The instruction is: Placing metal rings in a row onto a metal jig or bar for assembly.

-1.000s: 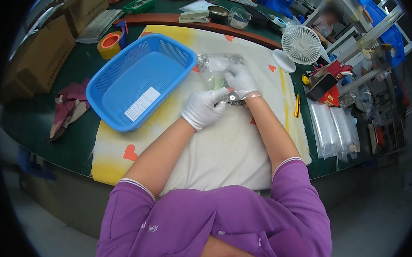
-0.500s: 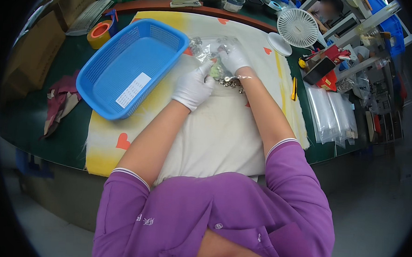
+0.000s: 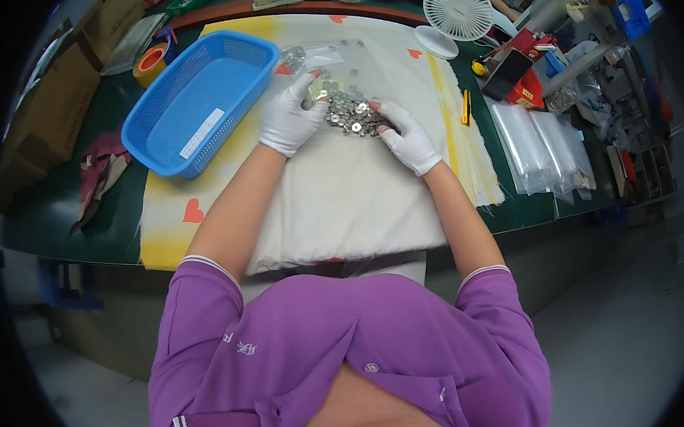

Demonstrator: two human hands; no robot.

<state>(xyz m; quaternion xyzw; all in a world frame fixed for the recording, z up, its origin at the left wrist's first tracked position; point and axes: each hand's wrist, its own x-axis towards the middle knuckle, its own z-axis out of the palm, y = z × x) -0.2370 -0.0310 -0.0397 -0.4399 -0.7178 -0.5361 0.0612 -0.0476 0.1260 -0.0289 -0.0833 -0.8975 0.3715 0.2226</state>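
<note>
A heap of small round silvery metal pieces lies on the white cloth between my hands. My left hand, in a white glove with bare fingertips, is at the heap's left side, thumb and forefinger apart. On the right, my gloved right hand curves round the heap's edge, its fingers spread and the tips near or touching the pieces. Just beyond lies a clear plastic bag, with some pieces in or under it. Several loose discs are scattered beside it.
A blue perforated basket with a white label stands left of my left hand. Tape rolls and cardboard boxes are farther left. To the right lie a yellow cutter knife, clear plastic bags and a white fan.
My hands have drawn apart, the right one moving back toward me. The metal pieces, before partly hidden by hands and bag, now lie exposed in a heap. The head view has shifted slightly.
</note>
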